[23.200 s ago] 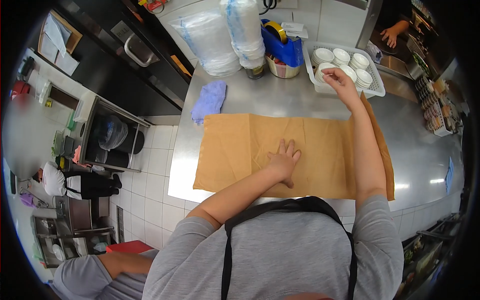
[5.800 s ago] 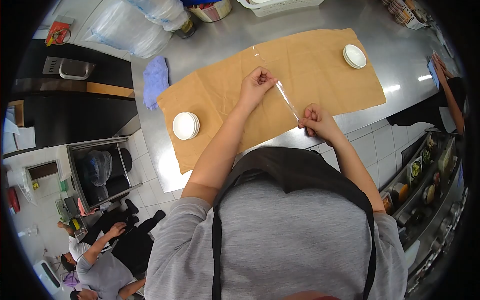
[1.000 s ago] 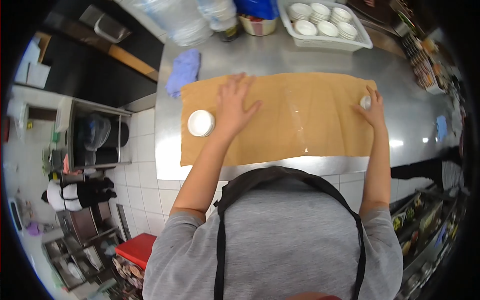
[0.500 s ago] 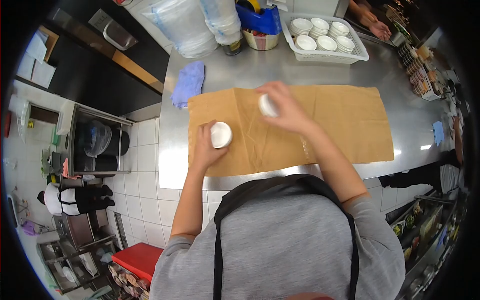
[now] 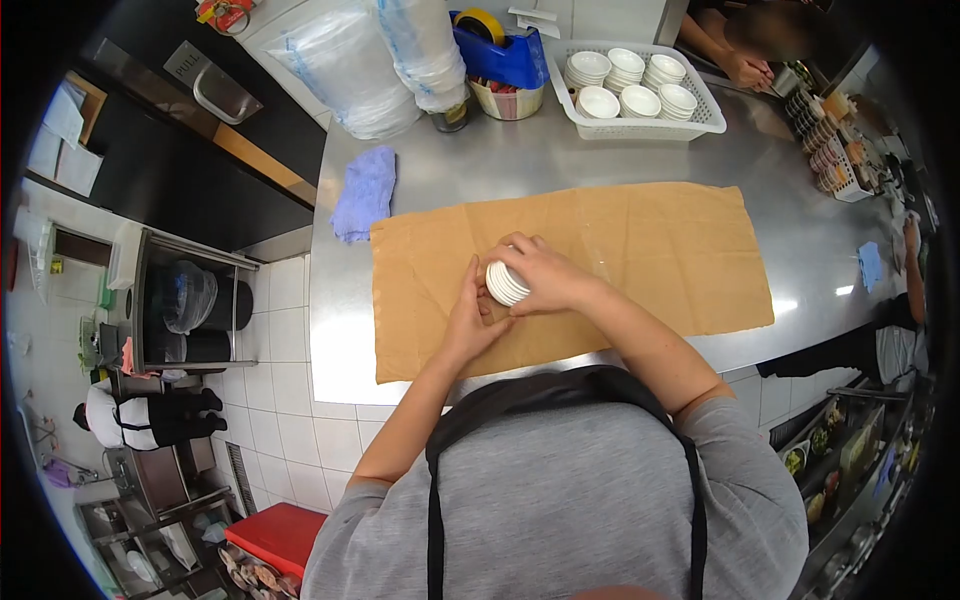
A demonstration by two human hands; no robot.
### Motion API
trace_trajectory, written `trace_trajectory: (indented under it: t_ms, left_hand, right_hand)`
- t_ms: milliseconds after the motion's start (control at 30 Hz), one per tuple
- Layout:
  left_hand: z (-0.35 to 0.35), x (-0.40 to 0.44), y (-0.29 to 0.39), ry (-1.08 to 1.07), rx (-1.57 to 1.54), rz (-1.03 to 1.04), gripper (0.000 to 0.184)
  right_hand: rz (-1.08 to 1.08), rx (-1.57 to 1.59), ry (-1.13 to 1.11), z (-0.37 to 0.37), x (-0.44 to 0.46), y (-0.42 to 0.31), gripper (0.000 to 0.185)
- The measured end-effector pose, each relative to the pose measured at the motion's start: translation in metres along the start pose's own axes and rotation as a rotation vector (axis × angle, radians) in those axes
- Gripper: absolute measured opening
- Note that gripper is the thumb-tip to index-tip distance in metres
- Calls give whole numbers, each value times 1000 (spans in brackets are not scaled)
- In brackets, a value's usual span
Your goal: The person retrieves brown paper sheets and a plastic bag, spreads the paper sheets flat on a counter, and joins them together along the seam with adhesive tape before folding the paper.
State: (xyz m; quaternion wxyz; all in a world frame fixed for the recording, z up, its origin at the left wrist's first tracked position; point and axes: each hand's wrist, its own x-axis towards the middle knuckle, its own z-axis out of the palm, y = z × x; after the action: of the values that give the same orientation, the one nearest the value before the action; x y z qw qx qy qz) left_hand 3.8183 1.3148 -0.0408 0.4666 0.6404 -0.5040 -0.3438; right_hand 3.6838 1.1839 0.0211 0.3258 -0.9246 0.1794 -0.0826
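Observation:
Over the brown cloth (image 5: pixel 660 250), a short stack of small white bowls (image 5: pixel 506 286) lies tipped on its side between my two hands, its rims showing as ridges. My right hand (image 5: pixel 548 275) is closed round its right side and over the top. My left hand (image 5: pixel 470 325) cups the left and lower side, its fingers curled against the bowls. Palms and fingers partly hide the stack.
A white basket (image 5: pixel 648 131) with several bowl stacks stands at the back. Left of it are a blue tape dispenser (image 5: pixel 510 62) and plastic-wrapped stacks (image 5: pixel 345 75). A purple cloth (image 5: pixel 364 195) lies left on the steel table (image 5: pixel 340 330). Another person's hand (image 5: pixel 748 70) is at back right.
My hands, earlier apart with white bowls in each, have come together round one stack. My left hand moved right, my right hand moved down and left. The view has shifted slightly.

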Motion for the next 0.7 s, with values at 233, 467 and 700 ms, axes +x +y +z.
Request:
trace_trajectory:
  t_ms: [233,467,700]
  left_hand:
    - [-8,14,6,-269,-111,-167,82]
    - [13,23,15,-141,-430,-86,76]
    - [41,164,106,-90,-574,-76,63]
  right_hand:
    - [-74,266,-13,-1,-4,17,64]
    - [4,416,224,2,-6,28,61]
    - [-106,212,579,-112,21,63,62]
